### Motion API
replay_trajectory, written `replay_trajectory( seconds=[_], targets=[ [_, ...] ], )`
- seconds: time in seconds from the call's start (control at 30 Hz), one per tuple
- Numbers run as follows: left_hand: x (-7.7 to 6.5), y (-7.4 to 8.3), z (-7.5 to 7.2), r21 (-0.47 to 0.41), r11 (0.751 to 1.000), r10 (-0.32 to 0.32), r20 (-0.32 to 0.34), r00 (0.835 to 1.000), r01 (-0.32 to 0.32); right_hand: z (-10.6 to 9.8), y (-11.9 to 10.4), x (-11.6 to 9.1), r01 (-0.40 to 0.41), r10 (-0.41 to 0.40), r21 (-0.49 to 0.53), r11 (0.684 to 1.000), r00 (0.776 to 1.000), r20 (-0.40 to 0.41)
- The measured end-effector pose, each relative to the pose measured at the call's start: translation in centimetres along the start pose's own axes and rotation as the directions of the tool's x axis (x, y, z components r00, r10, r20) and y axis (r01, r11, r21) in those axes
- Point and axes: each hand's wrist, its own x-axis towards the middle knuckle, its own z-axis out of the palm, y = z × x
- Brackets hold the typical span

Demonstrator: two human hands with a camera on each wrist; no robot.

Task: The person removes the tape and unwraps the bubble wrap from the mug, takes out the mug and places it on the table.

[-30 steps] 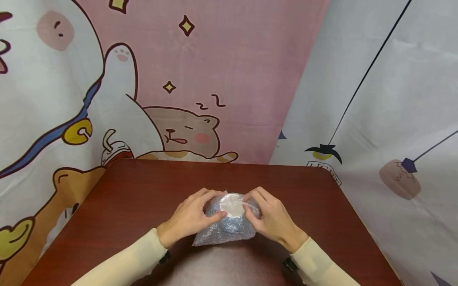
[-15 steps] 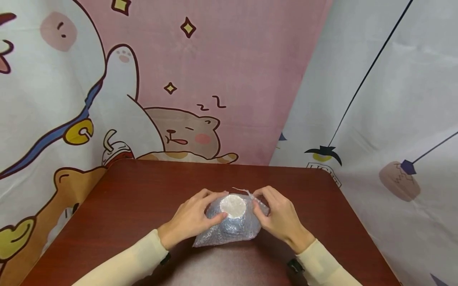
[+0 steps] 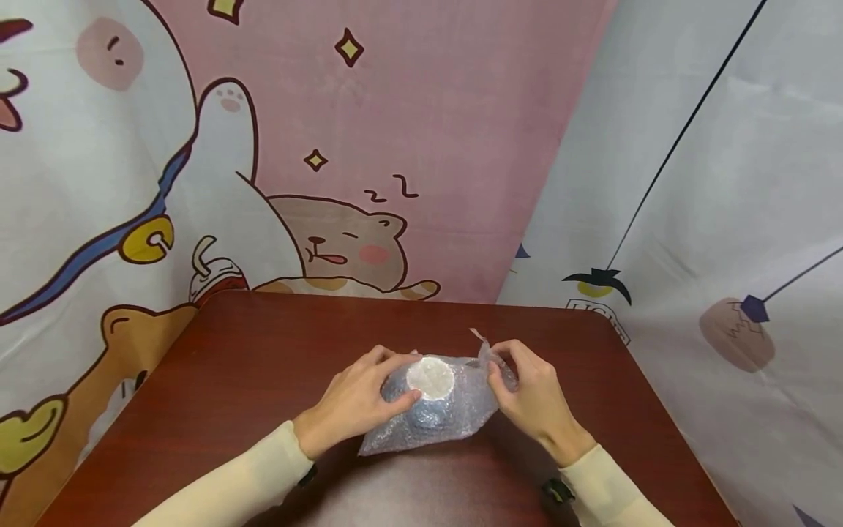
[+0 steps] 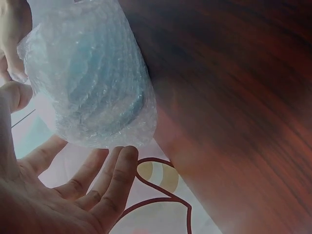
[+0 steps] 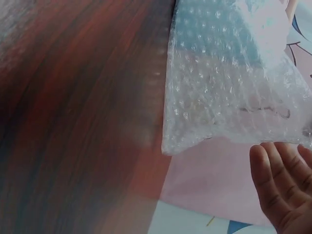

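Observation:
A clear bubble wrap bag (image 3: 464,406) sits at the middle of the table in the head view. Inside it shows a light blue, rounded object with a pale disc-like top (image 3: 431,378); its exact kind is blurred by the wrap. My left hand (image 3: 358,399) holds the bag's left side around that object, thumb at the front and fingers behind. At the other end, my right hand (image 3: 533,399) pinches the bag's loose edge between thumb and fingers. A thin strip (image 3: 481,338) of the wrap sticks up beside the right fingers. The left wrist view shows blue through the bubble wrap (image 4: 92,73).
The dark red-brown wooden table (image 3: 276,344) extends around the bag. Behind it hangs a cloth backdrop (image 3: 448,146) with cartoon animals, and a pale grey part falls on the right.
My right hand has moved right, away from the pale top, drawing the bag's loose end out with it. The strip now stands up higher. My left hand stays almost still.

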Motion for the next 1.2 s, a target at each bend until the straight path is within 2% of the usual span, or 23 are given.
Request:
replay_trajectory(
  seconds=[0.17,0.23,0.27,0.37,0.47,0.67,0.73,0.8,0.87,0.93,1.0,1.2],
  targets=[
    [0.0,0.1,0.1,0.011,1.000,-0.005,0.006,1.000,0.005,-0.2,0.8,-0.6,-0.161,0.161,-0.033,0.986,0.987,0.010],
    [0.0,0.1,0.1,0.014,1.000,-0.004,0.006,1.000,0.004,-0.4,1.1,-0.6,-0.246,0.247,-0.040,0.968,0.968,0.030],
    [0.0,0.1,0.2,0.015,1.000,-0.004,0.006,1.000,0.004,-0.6,1.2,-0.7,-0.303,0.305,-0.042,0.952,0.951,0.053],
    [0.0,0.2,0.3,0.017,1.000,-0.005,0.008,1.000,0.005,-1.3,1.7,-0.7,-0.455,0.457,-0.049,0.889,0.879,0.135],
    [0.0,0.2,0.3,0.021,1.000,-0.004,0.007,1.000,0.004,-1.9,2.5,-0.8,-0.586,0.582,-0.058,0.808,0.778,0.236],
    [0.0,0.3,0.3,0.009,1.000,-0.005,0.016,1.000,0.005,-2.3,4.3,-1.6,-0.725,0.682,-0.077,0.684,0.599,0.420],
    [0.0,0.3,0.3,0.006,1.000,0.000,0.016,1.000,0.000,-2.3,4.7,-1.8,-0.746,0.694,-0.096,0.659,0.553,0.461],
    [0.1,0.3,0.3,0.007,1.000,0.006,0.010,1.000,-0.006,-2.3,4.9,-1.9,-0.757,0.701,-0.113,0.643,0.523,0.485],
    [0.1,0.3,0.4,0.011,1.000,0.011,0.004,1.000,-0.011,-2.3,5.1,-1.9,-0.759,0.702,-0.122,0.640,0.511,0.496],
    [0.1,0.3,0.4,0.011,1.000,0.005,0.003,1.000,-0.006,-2.2,5.2,-1.9,-0.748,0.700,-0.141,0.648,0.513,0.496],
    [0.0,0.2,0.3,0.011,1.000,0.000,0.009,1.000,0.000,-2.1,5.3,-1.9,-0.725,0.695,-0.162,0.670,0.535,0.481],
    [0.1,0.2,0.2,0.005,1.000,-0.002,0.011,1.000,0.002,-2.0,5.2,-1.8,-0.673,0.675,-0.169,0.720,0.623,0.396]
  ],
)
